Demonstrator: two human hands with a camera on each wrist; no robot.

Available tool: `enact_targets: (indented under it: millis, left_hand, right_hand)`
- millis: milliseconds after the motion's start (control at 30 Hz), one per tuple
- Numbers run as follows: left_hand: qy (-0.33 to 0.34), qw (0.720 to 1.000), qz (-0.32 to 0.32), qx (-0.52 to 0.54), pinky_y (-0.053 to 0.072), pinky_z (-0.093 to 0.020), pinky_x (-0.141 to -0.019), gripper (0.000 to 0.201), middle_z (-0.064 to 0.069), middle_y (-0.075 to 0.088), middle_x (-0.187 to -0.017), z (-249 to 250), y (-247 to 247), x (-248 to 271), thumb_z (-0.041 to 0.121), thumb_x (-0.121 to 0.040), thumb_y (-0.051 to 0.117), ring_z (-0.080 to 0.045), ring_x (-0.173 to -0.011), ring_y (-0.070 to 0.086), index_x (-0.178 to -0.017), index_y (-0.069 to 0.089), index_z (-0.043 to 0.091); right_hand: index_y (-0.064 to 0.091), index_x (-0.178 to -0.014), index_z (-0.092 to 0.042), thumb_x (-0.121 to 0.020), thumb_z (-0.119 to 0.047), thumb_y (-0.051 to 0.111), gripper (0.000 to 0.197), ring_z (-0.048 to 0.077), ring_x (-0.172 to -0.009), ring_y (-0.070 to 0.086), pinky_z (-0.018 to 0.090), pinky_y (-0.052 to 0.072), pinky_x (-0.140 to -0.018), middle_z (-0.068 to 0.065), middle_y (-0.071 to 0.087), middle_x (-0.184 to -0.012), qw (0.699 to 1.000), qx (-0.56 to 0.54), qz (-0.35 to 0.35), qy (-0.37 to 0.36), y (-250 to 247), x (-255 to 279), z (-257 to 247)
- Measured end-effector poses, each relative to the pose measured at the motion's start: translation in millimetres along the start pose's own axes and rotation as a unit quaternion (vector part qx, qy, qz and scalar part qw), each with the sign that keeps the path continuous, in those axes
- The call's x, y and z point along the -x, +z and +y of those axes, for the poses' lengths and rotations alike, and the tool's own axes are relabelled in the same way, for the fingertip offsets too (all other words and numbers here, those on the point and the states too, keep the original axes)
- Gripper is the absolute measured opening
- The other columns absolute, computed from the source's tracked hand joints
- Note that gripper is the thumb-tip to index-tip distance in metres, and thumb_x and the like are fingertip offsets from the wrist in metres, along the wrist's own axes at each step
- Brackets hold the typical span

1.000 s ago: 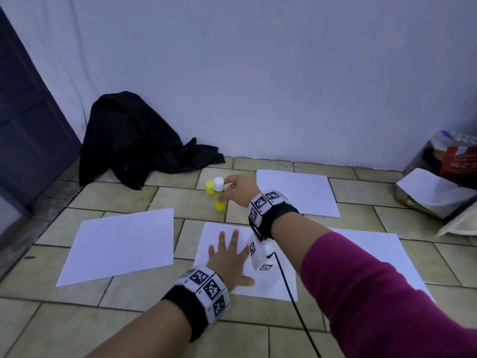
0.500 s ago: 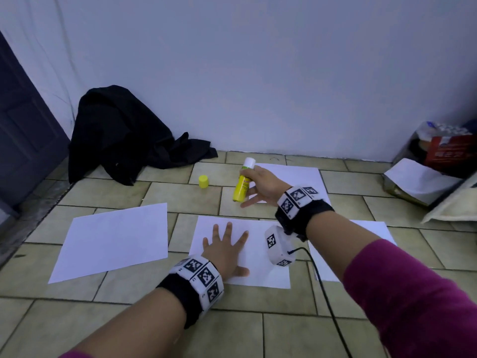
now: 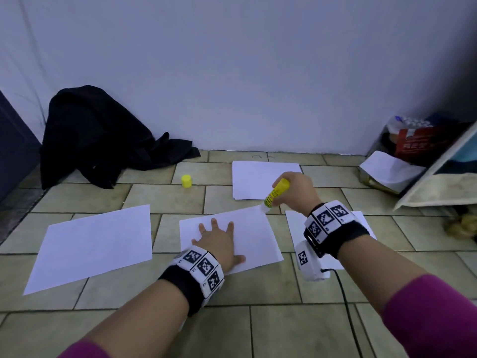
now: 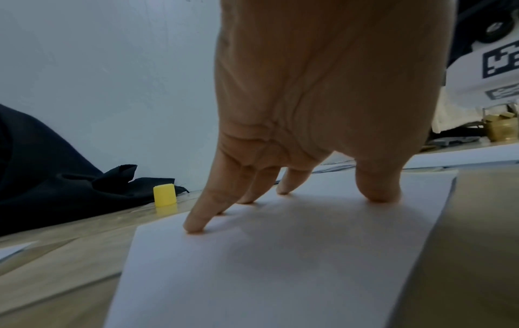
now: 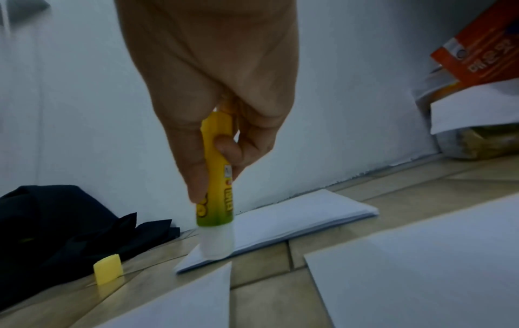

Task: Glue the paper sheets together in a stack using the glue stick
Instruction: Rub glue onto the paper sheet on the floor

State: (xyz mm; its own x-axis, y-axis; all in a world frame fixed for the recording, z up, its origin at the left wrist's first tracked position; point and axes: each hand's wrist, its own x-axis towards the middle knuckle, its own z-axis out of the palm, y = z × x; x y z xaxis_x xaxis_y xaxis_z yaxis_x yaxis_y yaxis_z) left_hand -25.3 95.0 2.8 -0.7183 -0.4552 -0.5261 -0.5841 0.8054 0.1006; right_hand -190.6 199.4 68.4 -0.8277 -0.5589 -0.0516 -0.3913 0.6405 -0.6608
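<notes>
My right hand (image 3: 290, 188) (image 5: 216, 142) grips a yellow glue stick (image 3: 275, 193) (image 5: 215, 188), uncapped, its white tip pointing down at the far right corner of the middle paper sheet (image 3: 253, 236) (image 5: 179, 306). Whether the tip touches the paper I cannot tell. My left hand (image 3: 219, 239) (image 4: 280, 190) lies flat with spread fingers pressing this middle sheet (image 4: 280, 255) to the tiled floor. The yellow cap (image 3: 186, 181) (image 4: 165, 196) (image 5: 108, 269) stands on the floor farther back. Other white sheets lie at the left (image 3: 93, 244), at the back (image 3: 258, 177) (image 5: 295, 215) and at the right (image 3: 296, 228) (image 5: 421, 266).
A black garment (image 3: 98, 135) is heaped against the wall at the back left. Boxes, a bag and loose paper (image 3: 413, 156) crowd the right corner. A dark door (image 3: 13, 143) stands at the far left. A black cable (image 3: 346, 306) trails from my right wrist device.
My right hand lifted the glue stick from beside its cap, brought it toward me to the right and turned its tip down at the middle sheet's corner. The left hand stayed on the sheet.
</notes>
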Motion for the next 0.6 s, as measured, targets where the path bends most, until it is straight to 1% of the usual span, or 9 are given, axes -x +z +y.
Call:
enact_targets:
  millis: [67, 100, 133, 167, 233, 333, 467, 533, 600]
  left_hand:
    - [0.004, 1.000, 0.002, 0.003, 0.022, -0.064, -0.110, 0.093, -0.015, -0.013, -0.159, -1, 0, 0, 0.062, -0.088, 0.051, -0.047, -0.143, -0.003, -0.153, -0.008, 0.029]
    - [0.009, 1.000, 0.004, 0.001, 0.023, -0.065, -0.110, 0.092, -0.015, -0.013, -0.159, -2, 0, 0, 0.062, -0.088, 0.050, -0.047, -0.143, -0.002, -0.152, -0.009, 0.033]
    - [0.016, 1.000, 0.005, -0.003, 0.024, -0.065, -0.109, 0.089, -0.015, -0.013, -0.159, -2, 0, 1, 0.062, -0.089, 0.049, -0.048, -0.143, -0.002, -0.151, -0.009, 0.038]
    - [0.023, 1.000, 0.004, -0.008, 0.024, -0.066, -0.109, 0.085, -0.016, -0.013, -0.159, -3, 0, 1, 0.063, -0.089, 0.047, -0.049, -0.143, -0.003, -0.149, -0.010, 0.044]
    - [0.029, 0.999, 0.000, -0.019, 0.024, -0.066, -0.108, 0.079, -0.016, -0.014, -0.159, -3, 0, 2, 0.064, -0.090, 0.044, -0.049, -0.143, -0.003, -0.147, -0.009, 0.050]
    - [0.026, 0.999, -0.004, -0.029, 0.024, -0.066, -0.109, 0.077, -0.016, -0.014, -0.159, -3, -1, 2, 0.064, -0.091, 0.042, -0.049, -0.143, -0.004, -0.147, -0.008, 0.051]
    - [0.023, 0.999, 0.005, -0.032, 0.025, -0.065, -0.109, 0.077, -0.016, -0.014, -0.159, -3, 1, 1, 0.065, -0.090, 0.042, -0.050, -0.142, -0.003, -0.147, -0.008, 0.051]
    - [0.023, 0.999, 0.008, -0.035, 0.026, -0.065, -0.108, 0.077, -0.016, -0.013, -0.159, -3, 2, 1, 0.065, -0.090, 0.042, -0.050, -0.142, -0.002, -0.147, -0.008, 0.052]
    - [0.022, 0.999, 0.008, -0.037, 0.026, -0.065, -0.108, 0.077, -0.016, -0.013, -0.159, -3, 1, 1, 0.065, -0.090, 0.041, -0.049, -0.142, -0.002, -0.147, -0.009, 0.052]
  right_hand:
    - [0.067, -0.090, -0.012, -0.064, 0.002, 0.079, 0.031, 0.013, -0.074, 0.054, 0.010, 0.038, -0.048, 0.001, 0.061, -0.085, 1.000, -0.023, 0.011, -0.009, 6, 2, 3]
    - [0.067, -0.092, -0.012, -0.067, 0.002, 0.077, 0.030, 0.016, -0.075, 0.056, 0.012, 0.042, -0.052, 0.001, 0.061, -0.085, 0.999, -0.038, 0.015, -0.011, 11, 3, 4]
    - [0.064, -0.092, -0.013, -0.070, 0.002, 0.076, 0.029, 0.018, -0.076, 0.058, 0.018, 0.047, -0.056, 0.002, 0.061, -0.085, 0.998, -0.055, 0.015, -0.012, 15, 4, 4]
    - [0.062, -0.092, -0.014, -0.072, 0.001, 0.074, 0.028, 0.022, -0.077, 0.060, 0.026, 0.053, -0.060, 0.003, 0.061, -0.085, 0.997, -0.069, 0.012, -0.013, 20, 5, 4]
    - [0.058, -0.092, -0.016, -0.075, -0.001, 0.074, 0.027, 0.028, -0.078, 0.064, 0.039, 0.058, -0.067, 0.007, 0.062, -0.087, 0.997, -0.078, -0.001, -0.014, 29, 5, 5]
    - [0.056, -0.092, -0.017, -0.075, -0.002, 0.074, 0.028, 0.031, -0.083, 0.066, 0.045, 0.058, -0.072, 0.011, 0.063, -0.092, 0.997, -0.071, -0.014, -0.013, 40, 3, 6]
    - [0.056, -0.096, -0.016, -0.077, -0.002, 0.072, 0.028, 0.032, -0.087, 0.065, 0.046, 0.057, -0.076, 0.012, 0.061, -0.096, 0.998, -0.054, -0.024, -0.011, 42, 1, 7]
    - [0.057, -0.100, -0.013, -0.078, -0.002, 0.072, 0.029, 0.031, -0.087, 0.065, 0.041, 0.057, -0.077, 0.010, 0.058, -0.096, 0.998, -0.034, -0.042, -0.010, 38, 2, 7]
    - [0.057, -0.101, -0.014, -0.078, -0.004, 0.072, 0.029, 0.029, -0.083, 0.063, 0.035, 0.055, -0.072, 0.011, 0.059, -0.099, 0.998, -0.005, -0.065, -0.015, 33, 5, 6]
